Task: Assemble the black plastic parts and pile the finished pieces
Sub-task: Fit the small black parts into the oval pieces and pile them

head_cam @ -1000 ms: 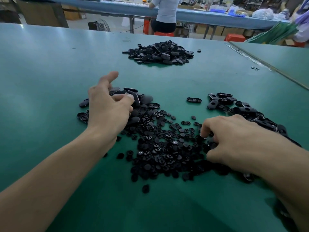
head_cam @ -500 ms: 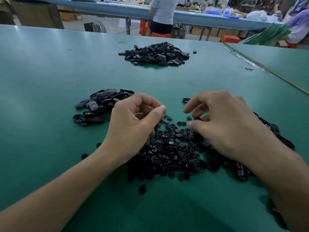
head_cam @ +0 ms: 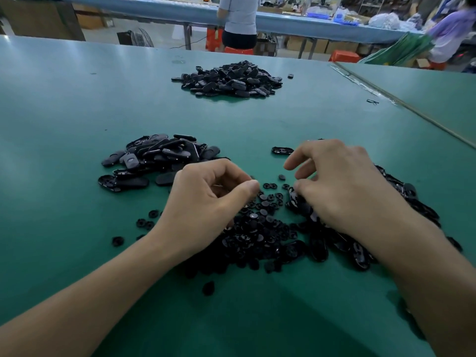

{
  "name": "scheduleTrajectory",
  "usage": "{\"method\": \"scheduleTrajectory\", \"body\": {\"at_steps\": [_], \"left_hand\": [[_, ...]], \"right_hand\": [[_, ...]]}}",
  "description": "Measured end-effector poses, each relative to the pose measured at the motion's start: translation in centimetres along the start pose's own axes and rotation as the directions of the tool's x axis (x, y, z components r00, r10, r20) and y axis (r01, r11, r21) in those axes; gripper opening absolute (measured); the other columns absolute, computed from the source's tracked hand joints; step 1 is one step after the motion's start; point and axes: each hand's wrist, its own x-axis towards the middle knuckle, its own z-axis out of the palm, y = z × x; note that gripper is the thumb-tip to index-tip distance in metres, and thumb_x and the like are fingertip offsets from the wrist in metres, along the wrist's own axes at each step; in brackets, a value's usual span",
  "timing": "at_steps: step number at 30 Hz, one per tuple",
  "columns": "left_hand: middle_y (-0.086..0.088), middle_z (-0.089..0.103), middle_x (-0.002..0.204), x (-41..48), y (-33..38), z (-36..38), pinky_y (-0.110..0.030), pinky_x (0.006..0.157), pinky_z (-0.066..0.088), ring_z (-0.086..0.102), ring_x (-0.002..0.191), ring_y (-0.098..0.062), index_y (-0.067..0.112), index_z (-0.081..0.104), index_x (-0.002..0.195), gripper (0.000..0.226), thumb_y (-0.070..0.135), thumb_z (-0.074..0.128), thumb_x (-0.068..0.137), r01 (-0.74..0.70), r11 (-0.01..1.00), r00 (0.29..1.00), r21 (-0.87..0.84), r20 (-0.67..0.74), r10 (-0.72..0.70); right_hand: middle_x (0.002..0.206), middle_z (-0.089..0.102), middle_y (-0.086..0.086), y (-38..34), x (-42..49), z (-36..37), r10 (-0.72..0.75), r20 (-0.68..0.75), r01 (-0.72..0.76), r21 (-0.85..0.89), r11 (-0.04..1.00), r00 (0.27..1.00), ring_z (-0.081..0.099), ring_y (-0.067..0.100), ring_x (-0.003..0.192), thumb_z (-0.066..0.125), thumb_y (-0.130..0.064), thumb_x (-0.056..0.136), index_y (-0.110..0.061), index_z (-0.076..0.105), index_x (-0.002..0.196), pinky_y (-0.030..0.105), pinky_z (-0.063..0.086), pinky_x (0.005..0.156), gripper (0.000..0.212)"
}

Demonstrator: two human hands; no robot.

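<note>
On the green table [head_cam: 77, 112], my left hand [head_cam: 206, 202] hovers with curled fingers over a heap of small round black parts [head_cam: 260, 228]; thumb and fingertips nearly meet, and anything between them is hidden. My right hand [head_cam: 347, 191] grips a tilted black oval shell [head_cam: 296, 202] at the heap's right edge, thumb against it. More oval shells [head_cam: 412, 202] lie under and behind that hand. A pile of oval pieces [head_cam: 159, 158] sits to the left, and a larger pile [head_cam: 226, 78] lies farther back.
One oval shell [head_cam: 282, 150] lies alone just beyond my right fingers. Stray round parts [head_cam: 144, 222] dot the table at the left. A seam [head_cam: 412, 112] joins a second table on the right. A person [head_cam: 239, 19] stands at a far bench.
My left hand left the oval pile on the left and came back over the round parts. My right hand moved up and left, and now holds an oval shell.
</note>
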Motion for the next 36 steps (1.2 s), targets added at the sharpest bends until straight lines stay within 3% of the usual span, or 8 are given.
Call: {"method": "scheduleTrajectory", "body": {"at_steps": [9, 13, 16, 20, 24, 28, 32, 36], "left_hand": [[0.005, 0.069, 0.066, 0.0, 0.1, -0.1, -0.019, 0.042, 0.044, 0.058, 0.047, -0.013, 0.017, 0.072, 0.084, 0.008, 0.019, 0.078, 0.082, 0.024, 0.999, 0.999, -0.030, 0.025, -0.023], [0.003, 0.075, 0.080, 0.0, 0.0, -0.2, -0.021, 0.043, 0.047, 0.062, 0.053, -0.031, 0.020, 0.073, 0.093, 0.018, 0.023, 0.084, 0.080, 0.024, 0.999, 0.999, -0.046, 0.037, -0.022], [0.003, 0.076, 0.088, 0.0, 0.1, -0.2, -0.025, 0.044, 0.050, 0.062, 0.059, -0.039, 0.025, 0.071, 0.099, 0.031, 0.032, 0.087, 0.074, 0.023, 0.998, 0.998, -0.063, 0.064, -0.019], [0.003, 0.074, 0.080, 0.2, -0.1, -0.2, -0.022, 0.045, 0.047, 0.063, 0.053, -0.020, 0.023, 0.071, 0.103, 0.037, 0.036, 0.080, 0.070, 0.057, 0.993, 0.997, -0.099, 0.056, -0.052], [0.001, 0.070, 0.067, 0.3, -0.2, 0.1, -0.020, 0.045, 0.047, 0.058, 0.051, -0.005, 0.018, 0.074, 0.098, 0.023, 0.026, 0.078, 0.077, 0.038, 0.989, 0.997, -0.142, 0.068, -0.028], [-0.004, 0.071, 0.065, 0.5, -0.4, -0.1, -0.021, 0.047, 0.050, 0.063, 0.053, -0.011, 0.018, 0.068, 0.088, 0.008, 0.019, 0.074, 0.083, 0.065, 0.966, 0.998, -0.249, -0.008, -0.069], [-0.007, 0.069, 0.064, 0.8, -0.8, -0.4, -0.023, 0.051, 0.052, 0.064, 0.053, -0.015, 0.012, 0.061, 0.086, 0.010, 0.007, 0.070, 0.090, 0.110, 0.935, 0.991, -0.337, -0.040, -0.131], [-0.004, 0.067, 0.066, 1.1, -0.8, -0.5, -0.020, 0.054, 0.053, 0.064, 0.059, -0.012, 0.021, 0.068, 0.071, 0.012, 0.027, 0.075, 0.078, 0.118, 0.913, 0.987, -0.390, -0.054, -0.151]], "right_hand": [[0.106, 0.063, -0.001, -0.4, -0.7, -0.2, -0.078, -0.045, 0.075, -0.066, 0.995, 0.996, 0.064, 0.014, 0.085, 0.055, -0.002, 0.090, -0.036, 0.064, 0.109, 0.035, 0.056, 0.077, 0.039], [0.092, 0.066, -0.013, -0.8, -0.6, -0.1, -0.150, -0.075, 0.157, 0.100, 0.983, 0.986, 0.062, -0.002, 0.077, 0.062, -0.006, 0.092, -0.037, 0.068, 0.100, 0.012, 0.050, 0.054, 0.032], [0.087, 0.068, -0.014, -1.2, -0.6, 0.4, -0.220, -0.035, 0.222, 0.258, 0.940, 0.975, 0.066, -0.005, 0.074, 0.068, -0.009, 0.091, -0.036, 0.071, 0.097, 0.005, 0.048, 0.058, 0.028], [0.092, 0.068, -0.011, -1.3, -0.3, 1.1, -0.201, -0.045, 0.201, 0.433, 0.879, 0.979, 0.071, 0.003, 0.073, 0.072, -0.012, 0.090, -0.035, 0.071, 0.095, 0.023, 0.059, 0.067, 0.023], [0.092, 0.068, -0.010, -0.9, 0.0, 1.8, -0.173, -0.018, 0.162, 0.457, 0.875, 0.985, 0.071, 0.002, 0.076, 0.076, -0.020, 0.087, -0.033, 0.070, 0.098, 0.019, 0.053, 0.069, 0.018], [0.081, 0.072, -0.012, -0.7, 0.1, 2.7, -0.154, 0.051, 0.118, 0.428, 0.896, 0.987, 0.064, -0.005, 0.067, 0.071, -0.039, 0.088, -0.031, 0.070, 0.096, 0.010, 0.044, 0.058, 0.012], [0.074, 0.074, -0.010, -0.5, 0.3, 2.9, -0.183, 0.081, 0.121, 0.485, 0.866, 0.980, 0.065, 0.000, 0.063, 0.074, -0.029, 0.088, -0.028, 0.072, 0.093, 0.018, 0.047, 0.060, 0.005], [0.073, 0.073, -0.002, -0.2, 0.6, 3.0, -0.146, 0.088, 0.075, 0.548, 0.833, 0.985, 0.063, 0.008, 0.063, 0.076, -0.021, 0.086, -0.025, 0.073, 0.087, 0.024, 0.048, 0.060, 0.005]]}}
